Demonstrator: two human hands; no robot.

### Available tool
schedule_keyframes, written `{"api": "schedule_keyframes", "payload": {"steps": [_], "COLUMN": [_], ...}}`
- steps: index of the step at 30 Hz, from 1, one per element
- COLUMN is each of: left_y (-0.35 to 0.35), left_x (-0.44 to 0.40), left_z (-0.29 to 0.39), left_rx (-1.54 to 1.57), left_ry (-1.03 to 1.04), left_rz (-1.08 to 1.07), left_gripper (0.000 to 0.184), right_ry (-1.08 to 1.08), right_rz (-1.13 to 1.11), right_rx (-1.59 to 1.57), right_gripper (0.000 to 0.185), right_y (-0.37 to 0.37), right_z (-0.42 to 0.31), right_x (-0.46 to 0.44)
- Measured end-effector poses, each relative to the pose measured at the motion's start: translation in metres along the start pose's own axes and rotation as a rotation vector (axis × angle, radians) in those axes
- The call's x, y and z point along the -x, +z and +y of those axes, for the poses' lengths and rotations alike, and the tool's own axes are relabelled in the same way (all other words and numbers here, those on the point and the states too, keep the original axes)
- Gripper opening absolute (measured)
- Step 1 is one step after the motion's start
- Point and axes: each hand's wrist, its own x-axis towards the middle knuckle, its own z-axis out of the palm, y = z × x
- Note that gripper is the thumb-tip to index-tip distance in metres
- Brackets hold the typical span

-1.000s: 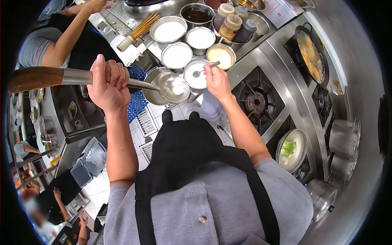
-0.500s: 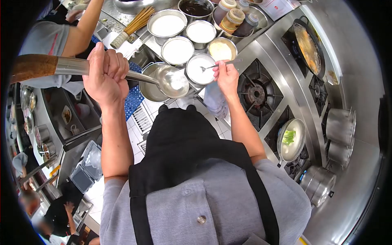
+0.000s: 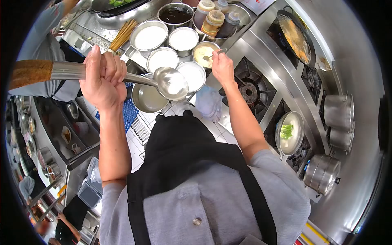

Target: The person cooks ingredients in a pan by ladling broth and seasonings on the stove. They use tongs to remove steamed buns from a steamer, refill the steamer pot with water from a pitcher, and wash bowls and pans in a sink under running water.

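Observation:
My left hand (image 3: 104,79) is closed around the handle of a large ladle (image 3: 172,83) with a wooden grip end. The ladle's bowl hangs over the rims of a metal pot (image 3: 149,98) and a container of white powder or granules (image 3: 191,76). At the right, my right hand (image 3: 223,69) pinches a small spoon (image 3: 207,58), its tip in a metal container of pale yellow powder (image 3: 201,52). Further metal containers with white contents (image 3: 162,60) stand beside these. Behind them is a pot of dark liquid (image 3: 175,14).
Squeeze bottles (image 3: 213,22) stand at the back in a metal basin. To the right are a gas burner (image 3: 249,92), a pan with green vegetables (image 3: 287,131) and a black wok of frying food (image 3: 296,38). A bundle of thin sticks (image 3: 123,36) lies at left, near another person's arm.
My right hand has moved the spoon from the white-filled container into the pale yellow one. The ladle stays in my left hand. The view has shifted slightly.

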Motion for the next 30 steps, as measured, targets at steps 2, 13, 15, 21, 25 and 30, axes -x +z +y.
{"api": "schedule_keyframes", "payload": {"steps": [2,13,15,21,25,30], "left_y": [0.007,0.035,0.038,0.039,0.034,0.031], "left_x": [-0.004,-0.031,-0.034,-0.030,-0.027,-0.026], "left_z": [-0.004,-0.040,-0.046,-0.045,-0.041,-0.040], "left_rx": [-0.014,-0.062,-0.049,0.012,-0.011,-0.014], "left_ry": [0.012,0.031,0.034,0.065,0.059,0.083], "left_rz": [-0.003,-0.041,-0.031,-0.024,-0.001,0.003], "left_gripper": [0.043,0.042,0.042,0.040,0.041,0.041], "right_ry": [0.181,0.375,0.121,-0.023,0.196,0.491], "right_rz": [-0.058,-0.018,0.023,-0.023,-0.120,-0.043], "right_rx": [-0.122,-0.614,-0.489,-0.133,-0.156,-0.554], "right_gripper": [0.028,0.025,0.024,0.025,0.028,0.025], "right_y": [0.009,-0.037,-0.043,-0.001,0.012,-0.010], "right_z": [0.002,-0.036,-0.040,0.013,0.015,0.009], "right_x": [0.002,-0.010,-0.012,-0.012,-0.013,-0.017]}}
